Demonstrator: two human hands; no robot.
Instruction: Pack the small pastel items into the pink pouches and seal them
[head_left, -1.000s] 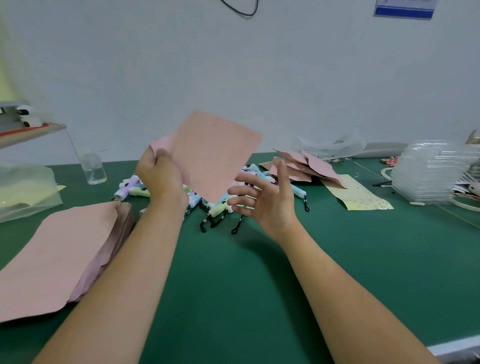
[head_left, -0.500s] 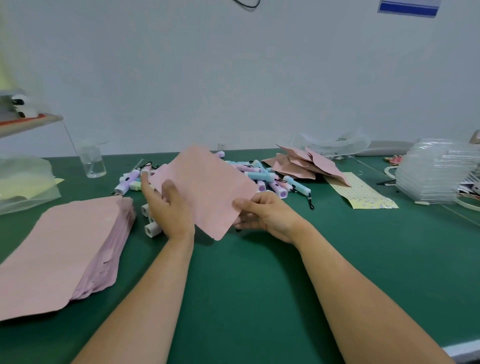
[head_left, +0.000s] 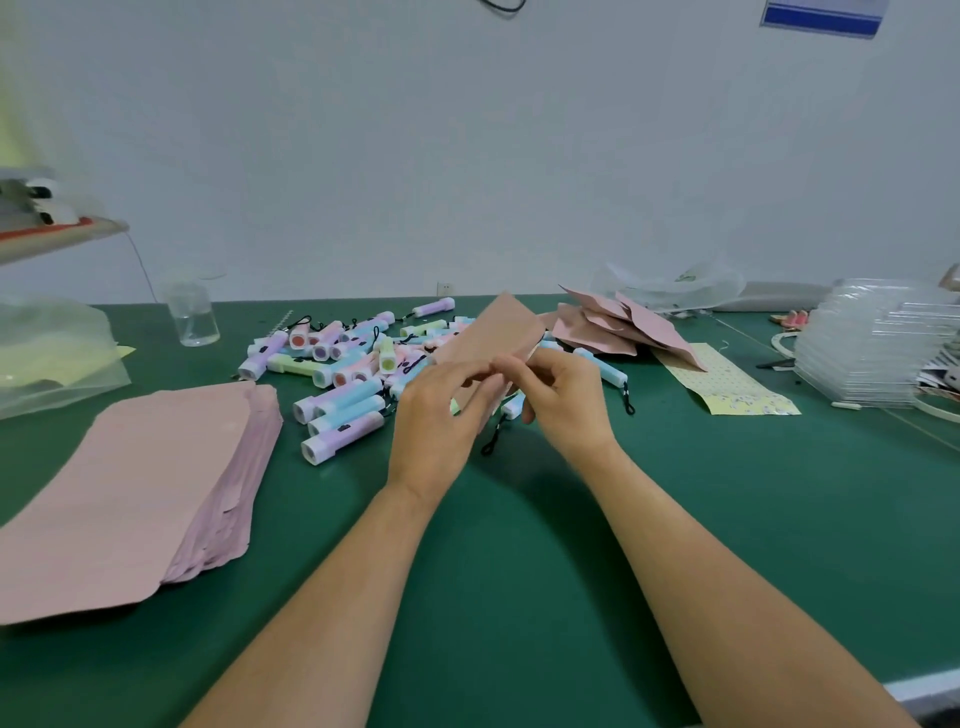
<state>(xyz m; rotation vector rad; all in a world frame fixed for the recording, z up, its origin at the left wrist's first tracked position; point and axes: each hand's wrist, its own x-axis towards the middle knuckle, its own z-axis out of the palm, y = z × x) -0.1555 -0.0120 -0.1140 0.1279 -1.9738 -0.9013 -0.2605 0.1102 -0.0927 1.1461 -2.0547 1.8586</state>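
Green table top (head_left: 519, 571): one.
Pink flat pouch stack (head_left: 130, 483): one, left side.
Pastel plastic torches (head_left: 343, 384): about twenty, heaped centre.
Loose pink pouch (head_left: 491, 332): one, over heap.
Left hand (head_left: 434, 421), right hand (head_left: 563, 400): both pinch its near edge.

pouch stack (head_left: 124, 499) cropped left, sign (head_left: 822, 20) cropped (top)

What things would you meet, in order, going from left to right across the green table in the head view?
First the stack of flat pink pouches → pile of pastel items → held pink pouch → loose heap of pink pouches → yellow patterned sheet → stack of clear trays.
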